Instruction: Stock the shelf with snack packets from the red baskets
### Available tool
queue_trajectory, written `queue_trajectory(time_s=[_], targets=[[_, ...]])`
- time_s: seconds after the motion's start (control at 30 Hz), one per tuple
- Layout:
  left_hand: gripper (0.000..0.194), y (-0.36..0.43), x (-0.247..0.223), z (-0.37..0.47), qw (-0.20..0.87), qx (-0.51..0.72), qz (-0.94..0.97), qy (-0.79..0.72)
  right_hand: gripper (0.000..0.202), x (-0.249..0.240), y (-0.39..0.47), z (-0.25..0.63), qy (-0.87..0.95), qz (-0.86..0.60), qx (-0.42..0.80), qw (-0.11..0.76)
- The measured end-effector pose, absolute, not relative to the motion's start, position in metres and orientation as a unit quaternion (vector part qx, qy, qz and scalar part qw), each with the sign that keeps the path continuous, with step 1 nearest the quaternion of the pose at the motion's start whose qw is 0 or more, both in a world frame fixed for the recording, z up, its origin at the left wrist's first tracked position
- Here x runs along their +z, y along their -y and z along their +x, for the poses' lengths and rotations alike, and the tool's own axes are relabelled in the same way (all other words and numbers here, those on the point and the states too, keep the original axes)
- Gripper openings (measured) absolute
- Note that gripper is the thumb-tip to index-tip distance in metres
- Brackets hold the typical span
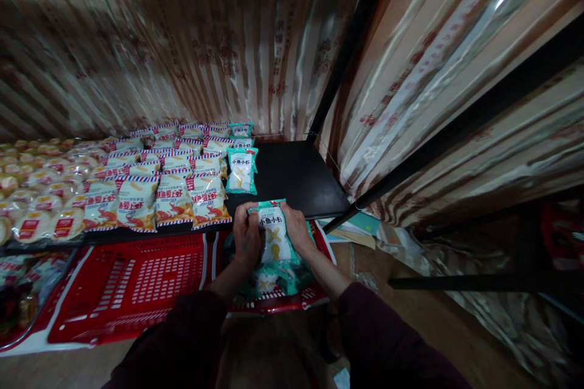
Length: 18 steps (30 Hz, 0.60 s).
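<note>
Between my two hands is a teal and white snack bag (272, 232), its printed front facing me. My left hand (247, 234) grips its left side with the fingers curled in, and my right hand (298, 232) clasps its right edge. The bag is just in front of the black shelf (296, 176), above a red basket (326, 247) that contains more teal bags (292, 278). On the shelf, a short column of the same teal bags (241, 170) stands beside rows of white, red and blue snack bags (173, 197).
Round packaged cakes (48, 203) fill the shelf's left end. A second red basket (132, 279) sits below the shelf at left. Black frame posts (347, 42) rise at the shelf's right end, before striped plastic curtains (205, 42). Papers (365, 225) lie on the floor at right.
</note>
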State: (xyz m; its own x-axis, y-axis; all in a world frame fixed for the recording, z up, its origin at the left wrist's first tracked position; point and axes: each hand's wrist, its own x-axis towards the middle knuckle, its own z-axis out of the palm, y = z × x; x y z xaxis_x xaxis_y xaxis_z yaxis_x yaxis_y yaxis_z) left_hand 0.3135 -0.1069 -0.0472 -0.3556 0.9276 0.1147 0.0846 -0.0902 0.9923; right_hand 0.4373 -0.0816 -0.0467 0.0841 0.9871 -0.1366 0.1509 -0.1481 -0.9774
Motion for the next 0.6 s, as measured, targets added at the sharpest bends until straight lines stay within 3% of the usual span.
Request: queue_trajectory(time_s=[0.17, 0.37, 0.5, 0.6], targets=[[0.029, 0.104, -0.046, 0.308, 0.386, 0.567, 0.459, -0.565, 0.057, -0.05, 0.075, 0.437, 0.481, -0.606, 0.451, 0.446], [0.058, 0.108, -0.044, 0.308, 0.496, 0.556, 0.459, -0.484, 0.058, -0.049, 0.061, 0.444, 0.458, -0.64, 0.413, 0.458], [0.059, 0.108, -0.046, 0.308, 0.566, 0.537, 0.435, -0.448, 0.06, -0.047, 0.058, 0.446, 0.448, -0.633, 0.423, 0.468], [0.058, 0.104, -0.047, 0.307, 0.544, 0.562, 0.421, -0.459, 0.061, -0.043, 0.059, 0.445, 0.461, -0.61, 0.441, 0.47]])
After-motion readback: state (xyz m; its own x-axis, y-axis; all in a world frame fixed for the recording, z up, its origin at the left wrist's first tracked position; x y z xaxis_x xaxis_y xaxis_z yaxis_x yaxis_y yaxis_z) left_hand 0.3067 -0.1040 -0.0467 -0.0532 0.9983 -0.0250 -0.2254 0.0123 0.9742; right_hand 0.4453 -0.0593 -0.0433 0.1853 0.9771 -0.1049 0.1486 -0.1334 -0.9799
